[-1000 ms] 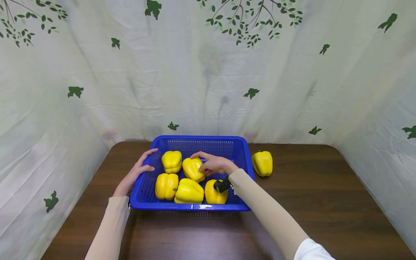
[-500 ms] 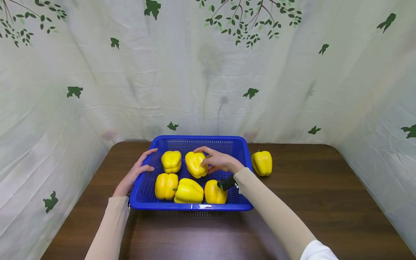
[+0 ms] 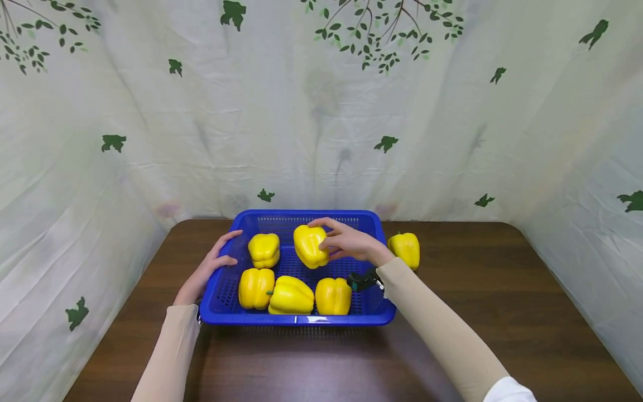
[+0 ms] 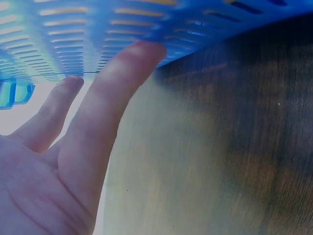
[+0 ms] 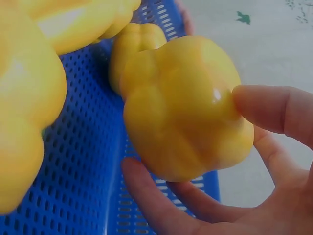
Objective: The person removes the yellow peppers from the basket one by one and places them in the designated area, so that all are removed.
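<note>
In the head view, a blue perforated plastic basket (image 3: 241, 319) sits on the table. My right hand (image 3: 355, 243) grips a yellow bell pepper (image 3: 307, 244), held up over the back half of the basket. The right wrist view shows the thumb and fingers (image 5: 264, 106) around that bell pepper (image 5: 188, 105). My left hand (image 3: 207, 272) holds the basket's left side, with digits over the rim. From the left wrist view, two of its fingers (image 4: 102, 105) lie against the outer wall (image 4: 132, 29). Several other yellow bell peppers (image 3: 292, 295) lie in the basket.
One more yellow bell pepper (image 3: 404, 249) stands on the table just right of the basket, partly behind the right forearm. The brown wooden table (image 3: 502, 301) has a pale leaf-patterned curtain (image 3: 321, 123) behind it and at both sides.
My right hand has lifted its bell pepper up and moved it toward the back and right of the basket. The left hand stays on the basket's left side.
</note>
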The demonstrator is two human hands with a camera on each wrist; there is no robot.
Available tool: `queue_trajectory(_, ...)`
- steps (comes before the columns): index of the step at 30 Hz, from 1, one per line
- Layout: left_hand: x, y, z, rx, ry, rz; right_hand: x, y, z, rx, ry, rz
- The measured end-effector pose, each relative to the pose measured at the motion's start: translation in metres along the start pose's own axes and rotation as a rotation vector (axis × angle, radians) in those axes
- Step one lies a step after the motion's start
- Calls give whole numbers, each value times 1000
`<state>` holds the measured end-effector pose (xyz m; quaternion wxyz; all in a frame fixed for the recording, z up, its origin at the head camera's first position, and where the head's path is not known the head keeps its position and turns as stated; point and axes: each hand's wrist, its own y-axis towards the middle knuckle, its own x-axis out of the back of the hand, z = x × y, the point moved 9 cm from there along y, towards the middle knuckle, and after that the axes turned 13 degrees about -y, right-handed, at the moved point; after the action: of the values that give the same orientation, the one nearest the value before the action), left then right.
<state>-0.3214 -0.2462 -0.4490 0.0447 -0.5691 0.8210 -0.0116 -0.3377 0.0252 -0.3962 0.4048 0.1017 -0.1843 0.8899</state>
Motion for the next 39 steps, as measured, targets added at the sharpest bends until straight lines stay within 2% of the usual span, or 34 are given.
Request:
queue_trajectory(11, -1, -1, 0, 7, 10, -7, 25, -24, -1, 47, 24, -46)
queue_trajectory(28, -2, 0, 0, -3, -3, 10, 55, -57, -4, 46, 55, -114)
queue_trajectory(32, -1, 2, -3, -46, -7, 7, 63, -65, -7, 38, 45, -138)
queue_trajectory(35, -1, 5, -9, -112, -12, 4, 70, -72, -11, 41, 42, -153)
queue_trajectory(37, -1, 7, -10, -131, -17, 8, 76, -78, -14, 44, 44, -160)
queue_trajectory(39, -1, 7, -9, -120, -9, 10, 81, -83, -19, 47, 52, -164)
